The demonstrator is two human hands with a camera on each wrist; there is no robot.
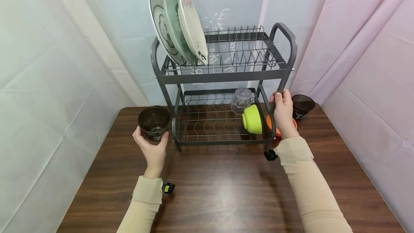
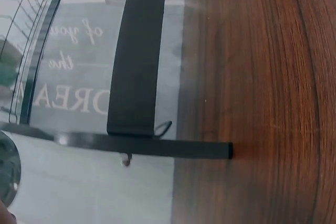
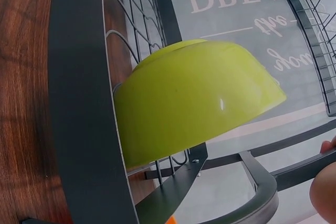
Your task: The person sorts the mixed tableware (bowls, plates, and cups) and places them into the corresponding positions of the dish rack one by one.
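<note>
My left hand [image 1: 152, 152] holds a dark see-through cup [image 1: 154, 119] with thumb and fingers on its sides, left of the dish rack [image 1: 220, 78]. In the left wrist view only an edge of the cup [image 2: 8, 169] shows. My right hand [image 1: 283, 114] grips the rack's right upright, fingers curled round it. On the lower tier, a lime-green bowl [image 1: 252, 119] leans on its side at the right end; it fills much of the right wrist view [image 3: 194, 100]. Behind that bowl sits a clear cup [image 1: 242, 100], upside down.
Three plates [image 1: 193, 26] stand on edge at the upper tier's left. Right of the rack are an orange item [image 1: 271, 123], partly hidden, and another dark cup [image 1: 302, 106] with white lettering. The wooden table [image 1: 220, 186] meets cloth walls at the back and sides.
</note>
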